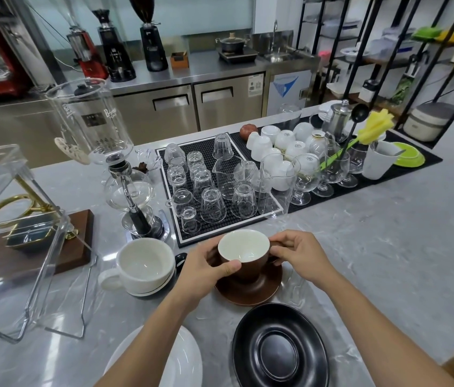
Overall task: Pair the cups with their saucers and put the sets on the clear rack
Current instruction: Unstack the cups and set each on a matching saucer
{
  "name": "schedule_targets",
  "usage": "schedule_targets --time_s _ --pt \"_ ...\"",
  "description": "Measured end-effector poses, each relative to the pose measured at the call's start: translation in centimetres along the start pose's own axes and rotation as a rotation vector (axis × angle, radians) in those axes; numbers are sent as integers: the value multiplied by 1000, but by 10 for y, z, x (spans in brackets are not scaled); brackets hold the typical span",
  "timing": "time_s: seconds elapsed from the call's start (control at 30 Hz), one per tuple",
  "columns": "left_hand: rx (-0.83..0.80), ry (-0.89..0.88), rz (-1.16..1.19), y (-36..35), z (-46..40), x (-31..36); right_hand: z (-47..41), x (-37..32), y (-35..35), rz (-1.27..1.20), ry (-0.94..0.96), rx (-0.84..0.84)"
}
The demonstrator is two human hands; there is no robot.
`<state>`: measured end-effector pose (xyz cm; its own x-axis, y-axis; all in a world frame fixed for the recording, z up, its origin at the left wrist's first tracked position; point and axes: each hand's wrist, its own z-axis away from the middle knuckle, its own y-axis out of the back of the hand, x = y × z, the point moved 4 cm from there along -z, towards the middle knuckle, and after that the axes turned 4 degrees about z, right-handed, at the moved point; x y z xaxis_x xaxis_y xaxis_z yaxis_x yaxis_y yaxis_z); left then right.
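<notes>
A brown cup (244, 251) with a white inside stands on a brown saucer (250, 291) in the middle of the counter. My left hand (206, 268) grips its left side, thumb along the rim. My right hand (297, 254) pinches its handle on the right. To the left, a white cup (142, 265) sits on a black saucer (164, 287). A bare black saucer (280, 350) and a bare white saucer (181, 361) lie nearest me. The clear rack (16, 247) stands at the far left.
Behind the cups, a black mat (209, 143) holds several upturned glasses. A glass siphon brewer (125, 177) stands left of it. A wooden stand (38, 247) with a gold frame sits under the rack. More white cups (284, 143) and stemmed glasses crowd the back right.
</notes>
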<state>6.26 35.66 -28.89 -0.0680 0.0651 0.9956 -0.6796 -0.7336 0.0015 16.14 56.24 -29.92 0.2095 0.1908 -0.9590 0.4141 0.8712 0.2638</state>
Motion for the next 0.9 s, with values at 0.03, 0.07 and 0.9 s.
schedule_targets --time_s 0.03,0.07,0.9 --pt "1 1 -8 1 0 -2 1 1 0 0 0 -6" --pt "0 3 -16 1 1 -4 3 2 0 -4 -1 -12" --pt "-23 74 -148 1 9 -15 22 13 -1 -12 -21 -20"
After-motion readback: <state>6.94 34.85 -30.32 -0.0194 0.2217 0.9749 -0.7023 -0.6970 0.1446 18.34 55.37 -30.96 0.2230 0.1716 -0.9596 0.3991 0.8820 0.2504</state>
